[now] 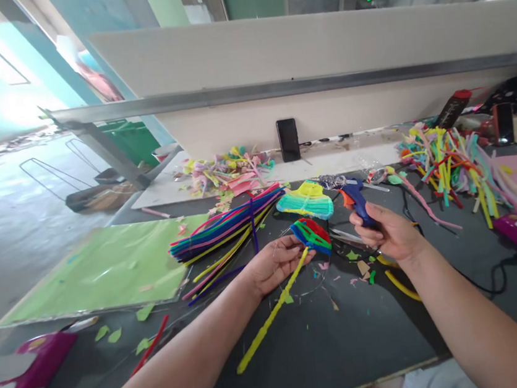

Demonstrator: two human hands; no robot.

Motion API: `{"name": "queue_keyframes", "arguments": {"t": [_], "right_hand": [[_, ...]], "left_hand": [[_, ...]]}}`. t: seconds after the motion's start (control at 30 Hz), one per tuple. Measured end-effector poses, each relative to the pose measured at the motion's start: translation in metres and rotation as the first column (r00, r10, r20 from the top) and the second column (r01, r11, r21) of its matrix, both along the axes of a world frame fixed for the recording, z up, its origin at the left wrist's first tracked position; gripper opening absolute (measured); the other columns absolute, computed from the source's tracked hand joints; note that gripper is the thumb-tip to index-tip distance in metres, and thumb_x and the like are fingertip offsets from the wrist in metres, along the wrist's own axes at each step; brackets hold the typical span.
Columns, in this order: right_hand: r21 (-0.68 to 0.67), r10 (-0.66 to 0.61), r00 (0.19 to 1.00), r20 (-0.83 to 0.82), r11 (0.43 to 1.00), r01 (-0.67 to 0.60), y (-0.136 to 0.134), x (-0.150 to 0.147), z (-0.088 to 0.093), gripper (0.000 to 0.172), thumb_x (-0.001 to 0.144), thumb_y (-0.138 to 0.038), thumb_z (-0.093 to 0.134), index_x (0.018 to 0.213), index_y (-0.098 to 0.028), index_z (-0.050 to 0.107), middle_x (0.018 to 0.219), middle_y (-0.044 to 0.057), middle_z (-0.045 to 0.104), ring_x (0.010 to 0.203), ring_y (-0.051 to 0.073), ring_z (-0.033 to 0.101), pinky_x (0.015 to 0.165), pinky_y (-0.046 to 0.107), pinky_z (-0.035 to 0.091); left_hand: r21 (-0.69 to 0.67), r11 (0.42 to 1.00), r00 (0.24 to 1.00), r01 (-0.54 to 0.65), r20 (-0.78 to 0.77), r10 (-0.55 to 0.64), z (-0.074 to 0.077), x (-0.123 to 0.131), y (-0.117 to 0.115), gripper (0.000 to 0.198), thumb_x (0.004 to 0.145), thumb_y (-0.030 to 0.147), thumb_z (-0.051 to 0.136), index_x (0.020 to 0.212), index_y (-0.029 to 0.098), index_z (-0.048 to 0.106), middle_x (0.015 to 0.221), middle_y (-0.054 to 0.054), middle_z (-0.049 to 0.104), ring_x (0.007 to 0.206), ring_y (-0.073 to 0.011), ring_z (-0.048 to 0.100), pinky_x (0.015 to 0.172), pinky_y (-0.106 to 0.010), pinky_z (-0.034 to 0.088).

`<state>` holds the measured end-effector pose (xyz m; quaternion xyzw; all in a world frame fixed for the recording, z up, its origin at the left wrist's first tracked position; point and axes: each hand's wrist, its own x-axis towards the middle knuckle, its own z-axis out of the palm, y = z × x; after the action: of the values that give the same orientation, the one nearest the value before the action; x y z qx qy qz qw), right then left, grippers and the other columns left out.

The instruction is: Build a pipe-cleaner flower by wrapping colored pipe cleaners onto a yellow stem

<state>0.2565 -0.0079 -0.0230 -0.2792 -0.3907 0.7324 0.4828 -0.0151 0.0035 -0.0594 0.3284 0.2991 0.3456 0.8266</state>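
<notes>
Between the fingers of my left hand [276, 263] is a pipe-cleaner craft piece [310, 236], a fan shape in red, green and blue. A long yellow pipe cleaner [272, 317] runs from its lower tip down toward the table's front. My right hand [386, 229] is wrapped around a blue glue gun [357, 200] with an orange trigger, held just right of the craft piece and apart from it. Behind both lies a yellow and turquoise pipe-cleaner piece [305, 202]. Scissors [345, 236] rest on the table, partly hidden by my right hand.
Bundled pipe cleaners [225, 226] lie left of centre, beside a green sheet [94, 269] in plastic. Scrap piles sit at back left [223, 170] and right [446, 160]. A phone [288, 140] leans on the back panel. Purple devices [31, 375] flank the table; a black cord [484, 286] trails right.
</notes>
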Motion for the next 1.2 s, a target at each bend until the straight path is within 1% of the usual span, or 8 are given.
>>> {"name": "queue_keyframes", "arguments": {"t": [0.33,0.53,0.67,0.77,0.87,0.97,1.07,1.2], "right_hand": [[-0.032,-0.016,1.000,-0.020,0.999,0.015,-0.001,0.001,0.000,0.018,0.086,-0.038,0.055,0.084,-0.020,0.051,0.076,-0.003,0.048,0.043,0.004,0.017,0.038,0.020,0.016],[-0.032,0.012,1.000,-0.018,0.999,-0.012,-0.001,0.001,-0.003,0.014,0.086,-0.034,0.053,0.088,-0.020,0.053,0.076,-0.002,0.051,0.042,0.003,0.021,0.039,0.019,0.016],[-0.027,0.012,1.000,-0.011,1.000,-0.012,-0.001,-0.001,-0.004,0.012,0.086,-0.030,0.054,0.093,-0.020,0.054,0.075,-0.002,0.052,0.042,0.002,0.023,0.039,0.018,0.015],[-0.020,0.010,1.000,0.004,1.000,-0.010,0.001,-0.003,-0.005,0.009,0.085,-0.026,0.056,0.090,-0.019,0.054,0.075,-0.002,0.053,0.042,0.002,0.026,0.039,0.018,0.014],[-0.012,0.023,1.000,0.022,1.000,-0.022,0.001,-0.004,-0.007,0.009,0.085,-0.026,0.057,0.087,-0.018,0.054,0.075,-0.002,0.054,0.042,0.001,0.029,0.039,0.017,0.013],[-0.008,0.028,0.999,0.026,1.000,-0.028,0.001,-0.004,-0.008,0.010,0.084,-0.027,0.058,0.086,-0.018,0.054,0.075,-0.002,0.054,0.041,0.001,0.030,0.038,0.017,0.013],[-0.027,0.011,1.000,0.020,1.000,-0.010,0.001,-0.004,-0.008,0.011,0.083,-0.027,0.059,0.086,-0.018,0.055,0.075,-0.002,0.055,0.041,0.001,0.029,0.037,0.016,0.015],[-0.089,-0.080,0.996,-0.026,0.993,0.078,0.005,-0.004,-0.010,0.011,0.081,-0.026,0.060,0.086,-0.017,0.056,0.072,-0.002,0.056,0.040,0.002,0.028,0.035,0.016,0.017]], "left_hand": [[-0.070,0.997,0.994,-0.035,-0.108,0.028,0.014,-0.003,0.002,0.024,0.076,0.004,0.053,0.098,0.004,0.061,0.096,-0.021,0.069,0.093,-0.0263,0.069,0.088,-0.035,0.052],[-0.166,0.986,0.998,0.030,-0.049,-0.039,0.016,-0.007,0.005,0.032,0.080,0.035,0.048,0.092,0.008,0.059,0.092,-0.022,0.069,0.096,-0.0328,0.067,0.084,-0.041,0.052],[-0.059,0.997,0.985,0.040,-0.165,-0.050,0.024,-0.005,0.001,0.036,0.078,0.036,0.052,0.103,0.010,0.056,0.093,-0.017,0.069,0.090,-0.0286,0.069,0.084,-0.040,0.053],[0.161,0.986,0.877,-0.043,-0.468,0.114,0.028,-0.005,-0.002,0.050,0.075,0.030,0.059,0.121,0.014,0.048,0.089,-0.010,0.067,0.075,-0.0219,0.069,0.072,-0.037,0.056],[0.489,0.870,0.599,0.067,-0.717,0.357,0.027,-0.008,-0.002,0.052,0.072,0.028,0.062,0.122,0.017,0.053,0.091,-0.007,0.065,0.073,-0.0193,0.066,0.071,-0.037,0.055],[0.740,0.559,0.374,0.374,-0.672,0.640,0.021,-0.009,-0.003,0.041,0.070,0.027,0.063,0.110,0.020,0.065,0.107,-0.009,0.062,0.098,-0.0233,0.060,0.092,-0.040,0.047],[0.745,0.345,0.338,0.571,-0.595,0.729,0.016,-0.007,-0.005,0.042,0.071,0.030,0.066,0.112,0.024,0.067,0.117,-0.008,0.057,0.108,-0.0252,0.055,0.098,-0.041,0.041],[0.714,0.321,0.335,0.622,-0.613,0.716,0.010,-0.002,-0.003,0.037,0.072,0.034,0.067,0.107,0.025,0.068,0.114,-0.007,0.059,0.104,-0.0235,0.056,0.095,-0.039,0.043]]}}
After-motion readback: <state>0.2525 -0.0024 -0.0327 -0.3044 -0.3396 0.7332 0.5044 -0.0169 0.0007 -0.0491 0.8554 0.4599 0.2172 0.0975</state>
